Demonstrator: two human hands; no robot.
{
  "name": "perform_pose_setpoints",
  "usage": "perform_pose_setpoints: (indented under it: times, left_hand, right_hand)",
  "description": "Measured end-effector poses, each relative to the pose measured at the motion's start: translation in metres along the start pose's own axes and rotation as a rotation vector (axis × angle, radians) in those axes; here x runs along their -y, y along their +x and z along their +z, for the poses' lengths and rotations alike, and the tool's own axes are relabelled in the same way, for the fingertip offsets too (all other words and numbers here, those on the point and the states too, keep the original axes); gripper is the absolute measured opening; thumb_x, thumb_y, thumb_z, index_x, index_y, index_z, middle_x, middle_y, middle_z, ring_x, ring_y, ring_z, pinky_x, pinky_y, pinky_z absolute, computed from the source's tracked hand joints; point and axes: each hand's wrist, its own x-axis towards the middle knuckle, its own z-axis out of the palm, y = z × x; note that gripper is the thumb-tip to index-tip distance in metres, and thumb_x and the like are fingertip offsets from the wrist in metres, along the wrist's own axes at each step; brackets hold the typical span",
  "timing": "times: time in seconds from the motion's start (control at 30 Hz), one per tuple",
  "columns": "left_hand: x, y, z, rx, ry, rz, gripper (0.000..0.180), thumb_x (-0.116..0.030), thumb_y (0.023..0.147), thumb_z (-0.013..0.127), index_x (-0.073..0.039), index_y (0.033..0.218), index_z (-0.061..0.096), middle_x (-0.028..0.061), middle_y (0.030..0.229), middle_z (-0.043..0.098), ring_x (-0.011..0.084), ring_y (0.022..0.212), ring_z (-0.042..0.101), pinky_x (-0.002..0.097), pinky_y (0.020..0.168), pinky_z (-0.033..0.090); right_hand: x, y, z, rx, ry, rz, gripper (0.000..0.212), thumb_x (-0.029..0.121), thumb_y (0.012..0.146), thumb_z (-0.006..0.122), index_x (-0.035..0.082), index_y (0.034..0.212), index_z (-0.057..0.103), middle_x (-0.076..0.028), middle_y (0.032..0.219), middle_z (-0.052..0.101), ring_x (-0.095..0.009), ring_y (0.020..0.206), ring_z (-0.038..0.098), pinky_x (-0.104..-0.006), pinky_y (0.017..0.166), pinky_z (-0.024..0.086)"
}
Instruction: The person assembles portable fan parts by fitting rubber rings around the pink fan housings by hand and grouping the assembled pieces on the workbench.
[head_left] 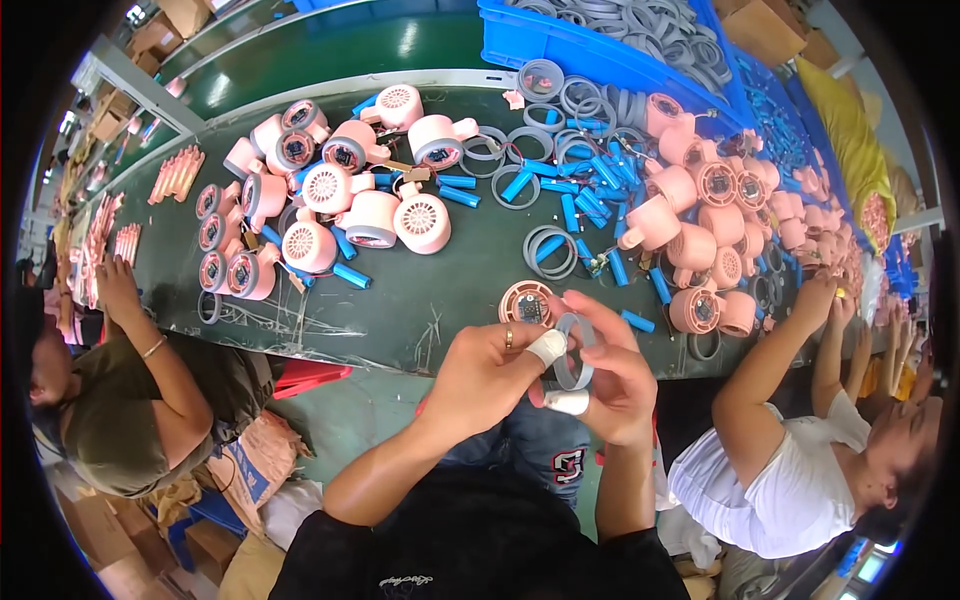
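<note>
Two bare hands meet at the near edge of a dark green table [400, 322], a grey ring [574, 381] held upright between them. The left hand [487, 367] pinches one side of the ring, its thumb wrapped in white tape [546, 346]; the right hand [622, 378] grips the other side, fingers and taped thumb curved round it (a gold band [508, 336] shows on a finger of the left).

With the ring as the dial's centre, a pink housing [528, 302] lies face up between ten and eleven o'clock, just beyond the left hand, a dark circuit board inside it; whether the two touch cannot be told. At two o'clock, a lone blue cell [637, 321] rests near the right hand's fingers.

Farther out, pink fans [327, 188] crowd ten o'clock, and more pink units [690, 247] are heaped between one and two. Blue cells [569, 213] scatter toward twelve among loose rings [625, 105], below a blue bin [540, 42] filled with the same grey pieces.

At nine o'clock, a co-worker in olive [115, 440] reaches toward slim pink parts [127, 243]; at four, another in a white shirt [770, 480] stretches an arm to the right-hand heap.
</note>
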Motion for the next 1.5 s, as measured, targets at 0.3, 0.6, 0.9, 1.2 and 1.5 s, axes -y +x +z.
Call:
perform_pose_setpoints:
  times: [0.3, 0.6, 0.9, 1.2, 1.5]
  left_hand:
    - [0.015, 0.005, -0.006, -0.159, 0.485, 0.457, 0.023, -0.003, 0.093, 0.064, -0.002, 0.115, 0.072, 0.0157, 0.084, 0.07, 0.0189, 0.06, 0.064, 0.0318, 0.056, 0.049]
    - [0.029, 0.024, -0.029, -0.216, 0.857, 0.665, 0.088, -0.019, 0.068, 0.089, -0.007, 0.146, 0.05, 0.0144, 0.146, 0.051, 0.0356, 0.132, 0.049, 0.0477, 0.111, 0.034]
    - [0.051, 0.044, -0.038, -0.199, 0.796, 0.599, 0.074, -0.013, 0.063, 0.088, -0.01, 0.133, 0.062, 0.0065, 0.122, 0.069, 0.0295, 0.113, 0.057, 0.0398, 0.104, 0.038]
    - [0.056, 0.044, -0.039, -0.21, 0.838, 0.587, 0.078, -0.017, 0.064, 0.091, -0.012, 0.136, 0.061, 0.0045, 0.124, 0.07, 0.0262, 0.112, 0.058, 0.0383, 0.106, 0.038]
    - [0.055, 0.041, -0.038, -0.244, 0.863, 0.585, 0.104, -0.022, 0.066, 0.091, -0.011, 0.155, 0.038, 0.0032, 0.132, 0.069, 0.024, 0.107, 0.059, 0.0378, 0.106, 0.033]
  right_hand:
    - [0.003, 0.003, 0.012, -0.132, 0.114, 0.249, 0.082, 0.005, 0.075, 0.086, -0.006, 0.146, 0.048, -0.023, 0.153, 0.047, -0.034, 0.146, 0.042, -0.0482, 0.121, 0.032]
    - [-0.007, 0.009, -0.017, -0.135, -0.086, 0.145, 0.083, 0.002, 0.074, 0.087, -0.001, 0.148, 0.047, -0.021, 0.147, 0.054, -0.034, 0.137, 0.053, -0.045, 0.113, 0.043]
    - [-0.005, 0.025, -0.016, 0.005, -0.592, 0.303, 0.075, 0.014, 0.075, 0.087, 0.009, 0.144, 0.057, -0.01, 0.139, 0.063, -0.023, 0.121, 0.065, -0.0326, 0.094, 0.053]
    - [-0.007, 0.026, -0.018, 0.051, -0.658, 0.2, 0.074, 0.005, 0.075, 0.077, 0.009, 0.145, 0.052, -0.015, 0.142, 0.058, -0.035, 0.124, 0.062, -0.0415, 0.095, 0.057]
    - [0.007, 0.035, 0.001, 0.051, -0.787, 0.269, 0.067, 0.011, 0.075, 0.083, 0.006, 0.138, 0.059, -0.015, 0.135, 0.064, -0.034, 0.119, 0.066, -0.0401, 0.097, 0.056]
